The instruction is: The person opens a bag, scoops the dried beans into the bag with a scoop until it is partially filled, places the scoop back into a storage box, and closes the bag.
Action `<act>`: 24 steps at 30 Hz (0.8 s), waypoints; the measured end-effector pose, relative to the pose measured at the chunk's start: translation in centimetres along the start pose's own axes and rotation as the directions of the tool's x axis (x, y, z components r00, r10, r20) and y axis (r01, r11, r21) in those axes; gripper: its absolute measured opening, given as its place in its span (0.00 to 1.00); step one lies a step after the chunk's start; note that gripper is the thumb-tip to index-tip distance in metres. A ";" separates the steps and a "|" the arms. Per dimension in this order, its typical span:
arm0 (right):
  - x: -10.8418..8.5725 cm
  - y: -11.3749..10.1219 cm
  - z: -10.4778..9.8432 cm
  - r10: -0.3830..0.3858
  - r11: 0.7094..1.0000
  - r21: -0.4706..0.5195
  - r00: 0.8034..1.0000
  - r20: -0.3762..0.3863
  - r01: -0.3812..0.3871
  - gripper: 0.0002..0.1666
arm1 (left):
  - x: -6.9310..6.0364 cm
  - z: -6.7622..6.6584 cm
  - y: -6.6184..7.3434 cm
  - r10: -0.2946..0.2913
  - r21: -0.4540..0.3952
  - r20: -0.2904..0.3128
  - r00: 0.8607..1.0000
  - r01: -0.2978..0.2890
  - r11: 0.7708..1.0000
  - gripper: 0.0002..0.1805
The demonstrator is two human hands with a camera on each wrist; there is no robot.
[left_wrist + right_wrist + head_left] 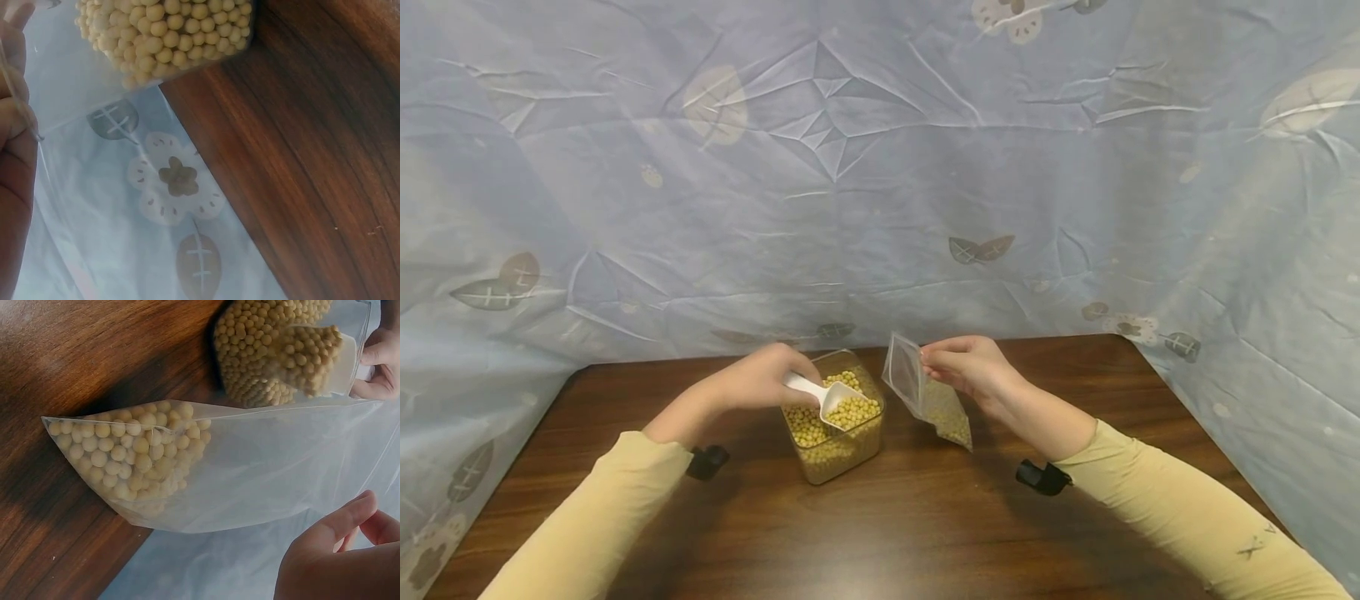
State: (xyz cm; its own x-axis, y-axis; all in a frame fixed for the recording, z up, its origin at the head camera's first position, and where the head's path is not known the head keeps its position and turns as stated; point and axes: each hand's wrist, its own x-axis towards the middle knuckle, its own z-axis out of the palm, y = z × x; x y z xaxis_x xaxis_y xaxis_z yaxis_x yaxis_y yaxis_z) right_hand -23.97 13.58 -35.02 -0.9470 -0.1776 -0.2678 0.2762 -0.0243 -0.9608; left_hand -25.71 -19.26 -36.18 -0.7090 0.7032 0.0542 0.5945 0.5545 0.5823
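Note:
A clear container [842,457] of yellow beans stands on the table. Over it, my left hand [767,377] grips the handle of a white scoop [832,395] heaped with beans, seen also in the right wrist view [340,367]. My right hand [977,371] pinches the top edge of a clear plastic bag [906,375] beside the container, its mouth apart. Beans fill the bag's lower end [125,450], which rests on the table. In the left wrist view, beans [181,31] show behind clear plastic, and a hand [15,156] is partly visible at the left edge.
The brown wooden table [880,533] extends in front of the container and to both sides. A pale blue patterned cloth [850,208] hangs behind the table and along its sides. Black straps with small devices are on both wrists.

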 end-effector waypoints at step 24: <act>0.1 0.0 -0.1 0.029 1.000 0.012 0.999 -0.019 -0.029 0.18 | -3.0 0.3 -0.3 -0.176 -0.158 -0.131 0.976 0.154 0.975 0.11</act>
State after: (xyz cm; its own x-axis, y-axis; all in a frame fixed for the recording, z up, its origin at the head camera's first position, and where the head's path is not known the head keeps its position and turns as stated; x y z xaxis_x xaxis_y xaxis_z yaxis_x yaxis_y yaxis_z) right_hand -24.07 13.67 -35.00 -0.9416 -0.1591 -0.2969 0.3054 -0.0311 -0.9517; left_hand -23.62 -21.43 -36.81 -0.8460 0.5302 0.0570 0.4104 0.5791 0.7044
